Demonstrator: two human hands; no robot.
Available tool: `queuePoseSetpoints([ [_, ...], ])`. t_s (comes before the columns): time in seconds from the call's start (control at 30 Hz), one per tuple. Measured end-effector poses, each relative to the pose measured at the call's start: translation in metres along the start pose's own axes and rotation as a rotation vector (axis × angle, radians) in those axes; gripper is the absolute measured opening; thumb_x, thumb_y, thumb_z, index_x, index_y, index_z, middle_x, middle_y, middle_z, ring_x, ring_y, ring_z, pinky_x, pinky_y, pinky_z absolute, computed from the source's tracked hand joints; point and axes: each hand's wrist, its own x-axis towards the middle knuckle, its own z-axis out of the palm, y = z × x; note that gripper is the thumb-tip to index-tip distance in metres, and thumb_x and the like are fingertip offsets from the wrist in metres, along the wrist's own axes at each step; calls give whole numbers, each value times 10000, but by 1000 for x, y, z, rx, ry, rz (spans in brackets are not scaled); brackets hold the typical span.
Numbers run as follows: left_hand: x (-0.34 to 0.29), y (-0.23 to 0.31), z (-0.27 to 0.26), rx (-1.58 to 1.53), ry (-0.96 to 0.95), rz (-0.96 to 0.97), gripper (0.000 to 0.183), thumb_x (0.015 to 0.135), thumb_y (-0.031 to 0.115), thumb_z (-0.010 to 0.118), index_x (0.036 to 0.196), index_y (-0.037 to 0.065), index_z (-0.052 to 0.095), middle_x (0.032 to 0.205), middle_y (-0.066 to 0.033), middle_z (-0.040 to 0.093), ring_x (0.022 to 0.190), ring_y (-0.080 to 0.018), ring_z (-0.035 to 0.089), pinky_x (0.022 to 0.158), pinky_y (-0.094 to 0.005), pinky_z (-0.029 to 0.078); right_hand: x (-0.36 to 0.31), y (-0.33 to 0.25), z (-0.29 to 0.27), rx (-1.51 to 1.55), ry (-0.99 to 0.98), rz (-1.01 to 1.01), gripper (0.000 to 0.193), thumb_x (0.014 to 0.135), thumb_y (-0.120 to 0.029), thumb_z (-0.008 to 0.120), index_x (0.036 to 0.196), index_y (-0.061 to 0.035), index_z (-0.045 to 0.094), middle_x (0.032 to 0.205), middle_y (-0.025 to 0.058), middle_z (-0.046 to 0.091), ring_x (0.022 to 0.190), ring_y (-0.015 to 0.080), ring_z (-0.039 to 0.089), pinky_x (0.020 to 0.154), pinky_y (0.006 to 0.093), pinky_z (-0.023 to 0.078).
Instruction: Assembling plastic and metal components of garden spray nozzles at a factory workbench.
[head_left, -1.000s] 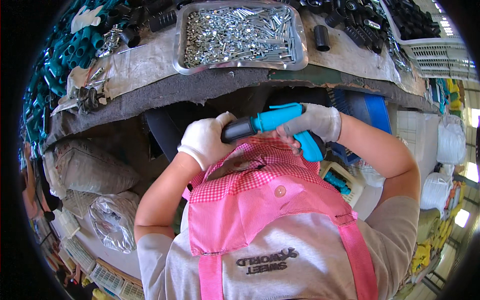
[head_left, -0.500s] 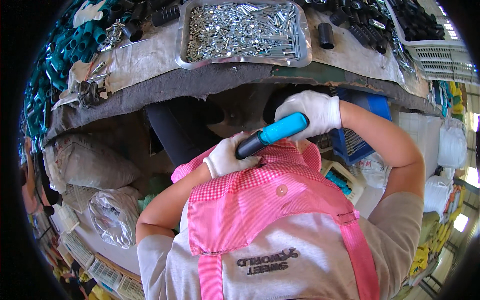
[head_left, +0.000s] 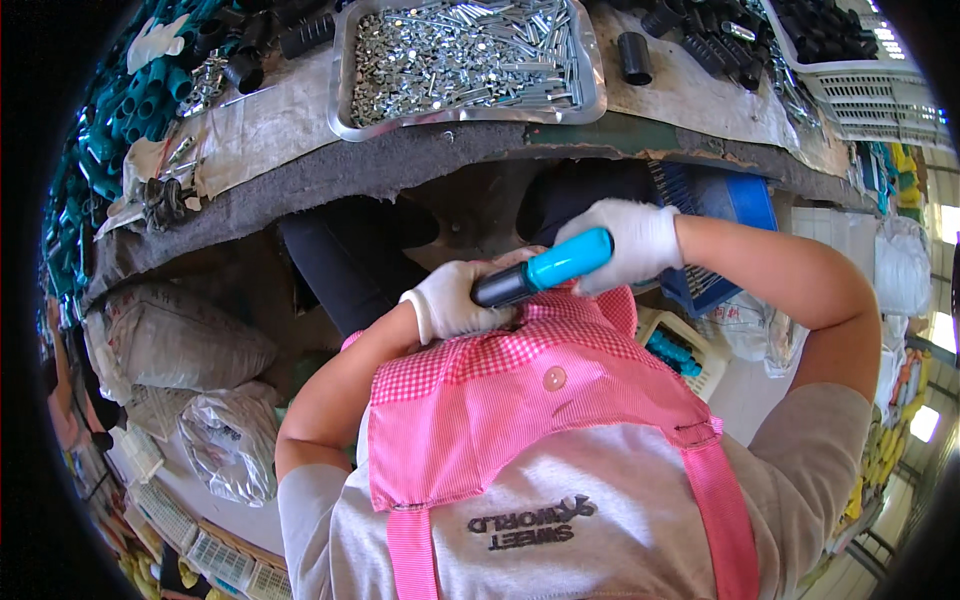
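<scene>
Teal-and-black cylindrical plastic tool (head_left: pixel 566 262) is in both hands in front of the body, above a pink checked apron (head_left: pixel 470 435). The white-gloved left hand (head_left: pixel 452 302) has its fingers clamped around the black end; the white-gloved right hand (head_left: pixel 632 245) has its fingers closed on the teal end, their tips partly hidden. On a grey-covered workbench (head_left: pixel 300 185), a rectangular silver metal tray (head_left: pixel 470 119) is full of small shiny metal pins (head_left: pixel 460 62). At upper right, a white slatted plastic crate (head_left: pixel 875 97) holds black plastic parts (head_left: pixel 822 40). A cream plastic basket (head_left: pixel 709 377) contains small teal parts (head_left: pixel 672 353). The contents of a clear plastic bag (head_left: pixel 228 440) cannot be made out. Dark lettering marks the grey shirt (head_left: pixel 620 480); faint printing shows on a whitish sack (head_left: pixel 185 340).
</scene>
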Motion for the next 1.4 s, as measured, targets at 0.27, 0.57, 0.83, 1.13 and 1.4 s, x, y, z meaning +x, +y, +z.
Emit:
queuePoseSetpoints([
  [0.27, -7, 0, -44, 495, 529, 37, 362, 689, 282, 711, 998, 121, 612, 780, -195, 642, 743, -343, 643, 671, -403, 510, -11, -54, -30, -87, 899, -763, 350, 905, -174, 532, 1232, -50, 543, 1183, 105, 586, 1103, 278, 544, 911, 355, 435],
  [0.57, -27, 29, -51, 502, 606, 64, 386, 673, 263, 720, 1012, 110, 614, 809, -168, 654, 752, -325, 649, 678, -389, 521, -35, -94, -29, -360, 848, -685, 333, 882, -168, 543, 1194, -63, 591, 1320, 158, 501, 1301, 293, 401, 1058, 363, 303],
  [0.83, -35, 39, -51, 496, 584, 127, 360, 683, 242, 717, 998, 104, 611, 813, -167, 652, 755, -329, 644, 686, -387, 522, -29, -85, -13, -51, 1016, -794, 373, 922, -232, 489, 1221, -17, 553, 1275, 172, 536, 1207, 335, 486, 1018, 375, 353],
  [1.13, -35, 50, -44, 511, 480, 123, 369, 648, 178, 746, 967, 58, 605, 812, -186, 638, 769, -348, 637, 670, -378, 508, -31, -94, -20, -46, 1127, -756, 356, 937, -207, 442, 1213, -16, 560, 1291, 191, 512, 1263, 326, 433, 1047, 374, 310],
  [1.4, -30, 46, -48, 673, 580, 109, 361, 685, 272, 718, 988, 116, 602, 798, -153, 656, 739, -326, 647, 664, -411, 518, -43, -96, -15, -107, 995, -672, 400, 943, -215, 408, 1277, -16, 503, 1358, 157, 456, 1342, 314, 313, 1109, 425, 153],
])
